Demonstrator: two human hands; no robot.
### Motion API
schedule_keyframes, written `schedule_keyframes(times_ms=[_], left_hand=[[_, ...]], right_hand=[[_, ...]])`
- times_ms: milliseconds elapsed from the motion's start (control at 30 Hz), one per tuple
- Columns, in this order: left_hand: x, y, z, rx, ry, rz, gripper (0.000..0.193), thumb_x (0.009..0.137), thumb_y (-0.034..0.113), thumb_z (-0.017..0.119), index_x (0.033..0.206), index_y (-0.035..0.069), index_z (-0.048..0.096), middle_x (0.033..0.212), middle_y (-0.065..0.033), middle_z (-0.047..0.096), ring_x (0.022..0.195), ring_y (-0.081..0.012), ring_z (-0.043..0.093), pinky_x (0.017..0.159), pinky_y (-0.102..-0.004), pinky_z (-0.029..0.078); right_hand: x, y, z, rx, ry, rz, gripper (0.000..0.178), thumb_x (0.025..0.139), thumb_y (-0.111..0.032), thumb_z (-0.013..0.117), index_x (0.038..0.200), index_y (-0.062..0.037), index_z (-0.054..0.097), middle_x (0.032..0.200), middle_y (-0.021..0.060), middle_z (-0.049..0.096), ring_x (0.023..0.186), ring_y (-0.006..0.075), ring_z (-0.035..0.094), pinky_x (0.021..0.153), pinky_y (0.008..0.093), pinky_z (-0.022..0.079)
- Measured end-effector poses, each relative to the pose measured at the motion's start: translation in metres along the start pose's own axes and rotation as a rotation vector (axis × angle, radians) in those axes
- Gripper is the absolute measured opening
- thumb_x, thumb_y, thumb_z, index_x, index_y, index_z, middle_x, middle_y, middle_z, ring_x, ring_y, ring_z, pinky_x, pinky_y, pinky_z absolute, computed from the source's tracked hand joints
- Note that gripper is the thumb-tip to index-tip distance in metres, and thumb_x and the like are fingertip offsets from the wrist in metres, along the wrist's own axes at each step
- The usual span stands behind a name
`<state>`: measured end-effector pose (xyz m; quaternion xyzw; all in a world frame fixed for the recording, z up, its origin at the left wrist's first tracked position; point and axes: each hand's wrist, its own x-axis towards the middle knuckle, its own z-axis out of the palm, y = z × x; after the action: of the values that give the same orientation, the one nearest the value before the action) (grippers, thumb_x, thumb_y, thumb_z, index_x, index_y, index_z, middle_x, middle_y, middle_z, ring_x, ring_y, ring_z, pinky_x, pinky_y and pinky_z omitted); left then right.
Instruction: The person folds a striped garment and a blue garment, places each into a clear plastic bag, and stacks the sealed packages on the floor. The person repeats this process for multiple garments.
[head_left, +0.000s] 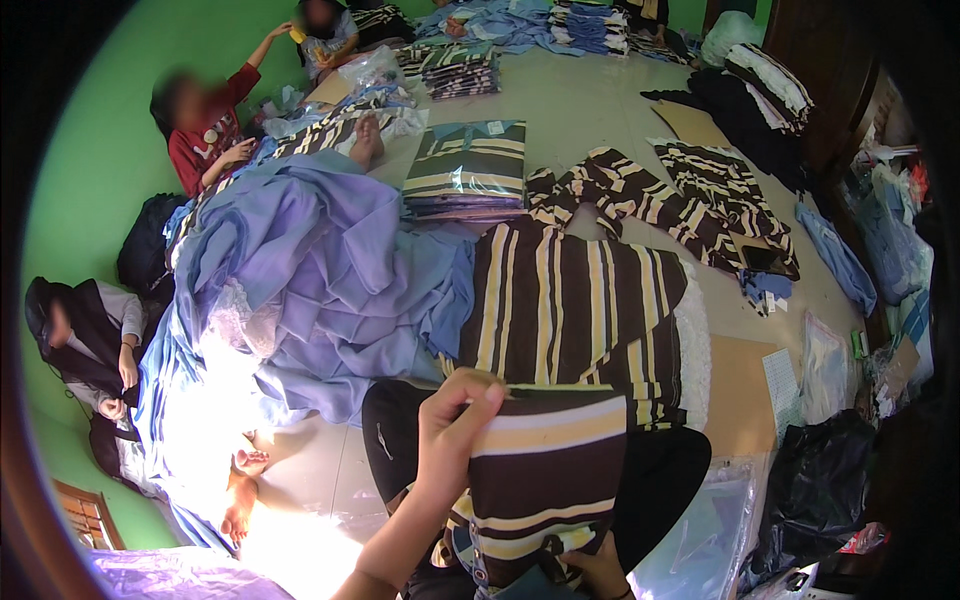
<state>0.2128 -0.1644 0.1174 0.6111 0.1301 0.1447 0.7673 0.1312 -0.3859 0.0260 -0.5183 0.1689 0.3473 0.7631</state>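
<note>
A folded brown, yellow and white striped garment (545, 470) hangs upright over my lap, its stripes running across. My left hand (455, 425) pinches its upper left corner between thumb and fingers. Low on the right side, my right hand (598, 568) grips a bunched part of the same cloth; the garment partly hides its fingers. A button and a blue part show near the lower edge. Just beyond my knees, a larger striped garment (575, 300) lies spread on the floor with white lace along its right side.
Lilac-blue cloth (300, 250) is heaped at left. Ahead stands a stack of bagged striped garments (465, 170). Cardboard (735, 385), clear plastic bags (700, 525) and a black plastic bag (820, 490) lie at right. A phone (765, 260) rests on striped cloth. Several people sit around.
</note>
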Motion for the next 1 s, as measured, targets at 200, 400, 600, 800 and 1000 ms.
schedule_keyframes(times_ms=[200,400,600,800,1000], left_hand=[[0.027,-0.023,-0.003,-0.179,-0.223,-0.284,0.058,0.081,0.041,0.052,0.124,0.007,0.033,0.114,-0.0103,0.043,0.106,-0.0176,0.042,0.09,-0.0307,0.035],[0.078,-0.058,0.008,-0.291,-0.033,-0.36,0.044,0.074,0.025,0.066,0.107,0.006,0.046,0.093,-0.0082,0.054,0.087,-0.0178,0.052,0.075,-0.0316,0.043],[0.108,-0.06,0.016,-0.303,-0.053,-0.498,0.04,0.081,0.034,0.055,0.11,0.008,0.047,0.095,-0.0088,0.054,0.088,-0.0185,0.052,0.078,-0.0316,0.043],[0.067,-0.028,0.021,0.658,0.006,0.433,0.037,0.078,0.018,0.057,0.106,0.0,0.043,0.091,-0.0131,0.049,0.082,-0.0215,0.048,0.077,-0.032,0.038],[0.001,-0.012,0.02,0.952,-0.624,0.066,0.033,0.074,0.025,0.063,0.091,-0.001,0.051,0.065,-0.0093,0.054,0.065,-0.0189,0.054,0.057,-0.0298,0.042]], right_hand=[[0.026,-0.027,0.007,-0.006,-0.15,-0.137,0.05,0.069,-0.006,0.068,0.112,-0.0008,0.045,0.102,0.0059,0.055,0.093,0.0126,0.052,0.083,0.0273,0.041],[0.064,-0.046,-0.004,0.156,-0.336,-0.032,0.063,0.068,-0.008,0.067,0.122,-0.0004,0.035,0.11,0.0071,0.049,0.104,0.0174,0.048,0.091,0.0285,0.035],[0.096,-0.029,-0.007,0.234,-0.311,-0.011,0.064,0.065,0.001,0.064,0.122,-0.0008,0.035,0.111,0.0096,0.049,0.099,0.0187,0.052,0.083,0.0304,0.043],[0.114,-0.036,-0.01,0.359,-0.248,-0.158,0.055,0.069,0.003,0.057,0.119,-0.0005,0.037,0.103,0.0103,0.054,0.092,0.0198,0.056,0.079,0.03,0.045],[0.122,-0.043,-0.013,0.349,-0.17,-0.225,0.055,0.068,0.003,0.061,0.118,-0.0019,0.038,0.102,0.0091,0.054,0.089,0.0185,0.056,0.076,0.0286,0.046]])
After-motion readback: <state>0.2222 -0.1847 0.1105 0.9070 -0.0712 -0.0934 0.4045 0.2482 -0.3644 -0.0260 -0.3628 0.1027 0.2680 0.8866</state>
